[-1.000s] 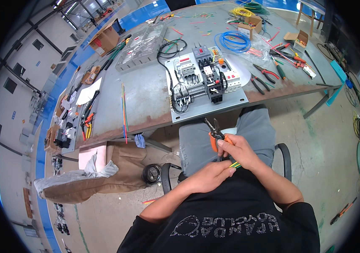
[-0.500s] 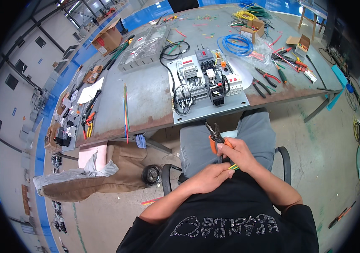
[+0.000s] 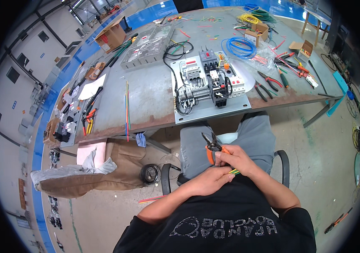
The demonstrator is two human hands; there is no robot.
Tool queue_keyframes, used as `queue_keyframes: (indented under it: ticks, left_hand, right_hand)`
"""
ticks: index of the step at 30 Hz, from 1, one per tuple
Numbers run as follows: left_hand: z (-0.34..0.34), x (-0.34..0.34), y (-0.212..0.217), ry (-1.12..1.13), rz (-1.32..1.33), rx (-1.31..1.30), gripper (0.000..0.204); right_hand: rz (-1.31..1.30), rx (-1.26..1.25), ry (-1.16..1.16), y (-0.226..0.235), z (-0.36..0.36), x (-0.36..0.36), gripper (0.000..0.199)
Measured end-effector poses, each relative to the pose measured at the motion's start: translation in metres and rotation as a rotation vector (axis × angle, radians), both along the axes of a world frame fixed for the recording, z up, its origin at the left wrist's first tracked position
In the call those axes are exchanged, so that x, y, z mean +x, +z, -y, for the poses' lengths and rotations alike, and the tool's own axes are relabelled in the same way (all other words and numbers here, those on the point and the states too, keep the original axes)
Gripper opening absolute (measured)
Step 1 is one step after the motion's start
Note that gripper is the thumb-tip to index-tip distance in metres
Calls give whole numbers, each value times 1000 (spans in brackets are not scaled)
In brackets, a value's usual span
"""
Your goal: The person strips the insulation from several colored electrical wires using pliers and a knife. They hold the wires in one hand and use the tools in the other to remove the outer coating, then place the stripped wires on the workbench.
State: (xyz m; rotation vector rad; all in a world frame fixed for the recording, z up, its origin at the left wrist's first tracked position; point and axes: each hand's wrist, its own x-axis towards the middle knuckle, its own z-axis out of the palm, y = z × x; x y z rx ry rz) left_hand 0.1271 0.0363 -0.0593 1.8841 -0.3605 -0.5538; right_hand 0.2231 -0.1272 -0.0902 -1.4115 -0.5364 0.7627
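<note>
While the person sits below the metal table (image 3: 154, 101), right hand (image 3: 234, 158) clenched on orange-handled wire strippers (image 3: 212, 147), left hand (image 3: 211, 179) pinching yellow-green wires (image 3: 233, 171), both over the lap, electrical panel (image 3: 209, 86) near the table's front edge.

Matt grey metal table (image 3: 154, 95); pliers (image 3: 210, 148) with glossy orange plastic handles.

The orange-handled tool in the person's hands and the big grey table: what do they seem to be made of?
Orange-handled tool: dark metal jaws, probably steel, with matte orange grips that look like plastic or rubber. Table: likely bare steel sheet, dull grey, with brown rust along its front edge.
</note>
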Motion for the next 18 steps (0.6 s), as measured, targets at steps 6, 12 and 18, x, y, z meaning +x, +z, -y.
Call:
queue_keyframes:
  ticks: [6,12,18]
  left_hand:
    - [2,0,-1,12,-13,-22,23]
    - [1,-1,-4,5,24,0,27]
    - [2,-1,1,34,29,60,29]
  right_hand:
    - [-10,24,-1,-4,0,0,33]
    - [21,-12,-20,-6,1,0,34]
    - [177,-61,-200,-14,12,5,26]
